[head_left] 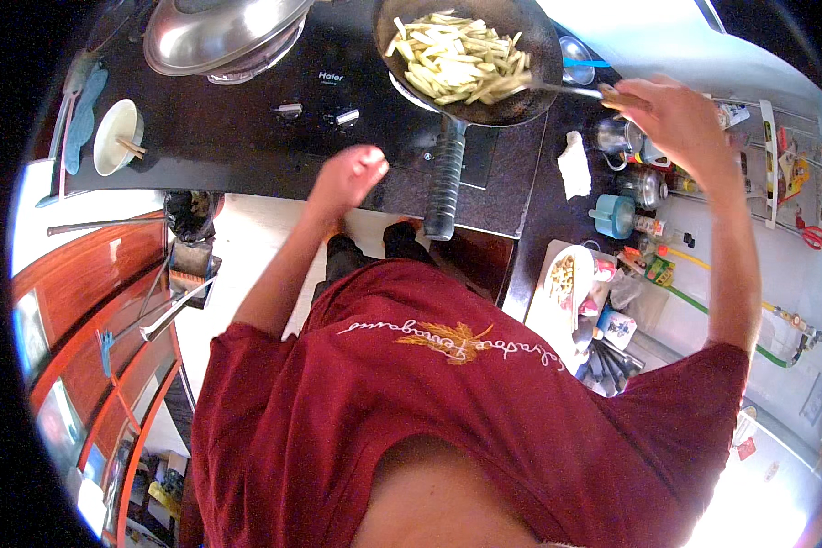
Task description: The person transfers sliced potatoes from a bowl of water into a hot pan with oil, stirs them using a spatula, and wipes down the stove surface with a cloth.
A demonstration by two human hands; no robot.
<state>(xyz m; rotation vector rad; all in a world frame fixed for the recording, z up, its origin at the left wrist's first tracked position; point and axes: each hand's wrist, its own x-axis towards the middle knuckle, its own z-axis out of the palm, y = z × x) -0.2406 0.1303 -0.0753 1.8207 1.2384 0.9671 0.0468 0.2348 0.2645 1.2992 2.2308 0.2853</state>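
Note:
Pale cut strips (457,59), like potato, lie heaped in a dark wok (541,53) on the black stovetop. My right hand (678,123) is closed around the wooden end of a spatula (571,89), off the wok's right side. The spatula's metal shaft reaches over the rim, and its head is among the strips and hard to make out. The wok's black ribbed handle (445,178) points toward me. My left hand (349,180) hovers left of that handle, apart from it, its fingers curled in with nothing visible in them.
A lidded metal pan (224,36) sits on the stove's left, near a white bowl (117,137) with chopsticks. Along the right counter are a white cloth (574,166), a metal cup (616,135), a light-blue container (612,216) and an oval plate of food (566,279).

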